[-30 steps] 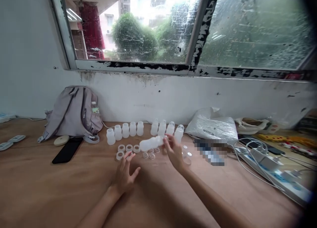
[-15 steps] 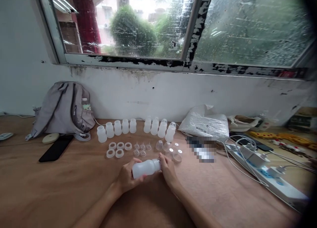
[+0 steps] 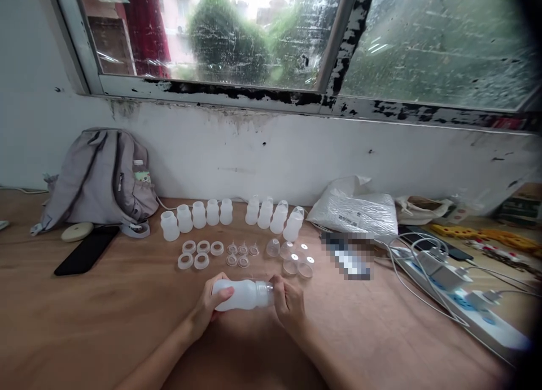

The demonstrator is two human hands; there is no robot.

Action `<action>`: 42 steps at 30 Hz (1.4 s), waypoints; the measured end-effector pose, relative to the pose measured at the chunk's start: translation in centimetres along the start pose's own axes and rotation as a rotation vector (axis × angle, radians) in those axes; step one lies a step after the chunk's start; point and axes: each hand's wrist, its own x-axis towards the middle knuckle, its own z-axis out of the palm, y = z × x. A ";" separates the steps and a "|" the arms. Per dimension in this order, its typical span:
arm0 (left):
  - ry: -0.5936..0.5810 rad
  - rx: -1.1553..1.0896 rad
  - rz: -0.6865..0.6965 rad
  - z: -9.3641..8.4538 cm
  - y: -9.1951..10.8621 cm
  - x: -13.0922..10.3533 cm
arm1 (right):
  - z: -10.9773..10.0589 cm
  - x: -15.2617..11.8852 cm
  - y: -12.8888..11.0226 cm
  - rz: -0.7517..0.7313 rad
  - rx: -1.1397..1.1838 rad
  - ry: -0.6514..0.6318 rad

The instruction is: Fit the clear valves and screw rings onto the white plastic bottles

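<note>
My left hand [image 3: 217, 302] wraps round the body of a frosted white baby bottle [image 3: 240, 295], which lies on its side in the air with its top to the right. At that top end my right hand [image 3: 288, 302] pinches a clear part, mostly covered by the fingers. Beyond the hands lie several white collar rings [image 3: 201, 261], several clear teats [image 3: 243, 261] and several clear dome caps [image 3: 273, 247]. Behind them stand a group of open bottles [image 3: 170, 226] on the left and a group of capped bottles [image 3: 293, 226] on the right.
To the left, a grey backpack [image 3: 99, 178] leans on the wall, with a black phone [image 3: 87, 250] and a round cream object [image 3: 77, 232] before it. A plastic-wrapped package [image 3: 359, 209] lies right of the bottles, near a white power strip [image 3: 486, 322] with chargers and cables.
The bottle has shifted left and turned closer to level, and my left thumb now lies across its body. My right hand has moved slightly lower. The view has tilted down a little.
</note>
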 end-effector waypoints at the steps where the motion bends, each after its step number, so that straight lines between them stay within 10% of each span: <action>1: -0.012 -0.022 -0.030 0.0 0.0 0.1 | -0.2 0.0 0.1 -0.037 -0.020 0.003; 9: -0.113 0.021 -0.118 0.3 0.2 0.1 | -1.8 0.6 0.9 -0.229 -0.103 -0.029; 30: 0.018 1.202 1.024 -0.8 -1.1 0.4 | -0.3 2.0 3.0 0.547 0.060 -0.181; 42: 0.206 1.152 0.846 -2.6 -0.9 0.0 | -2.8 2.6 3.9 0.406 0.177 0.257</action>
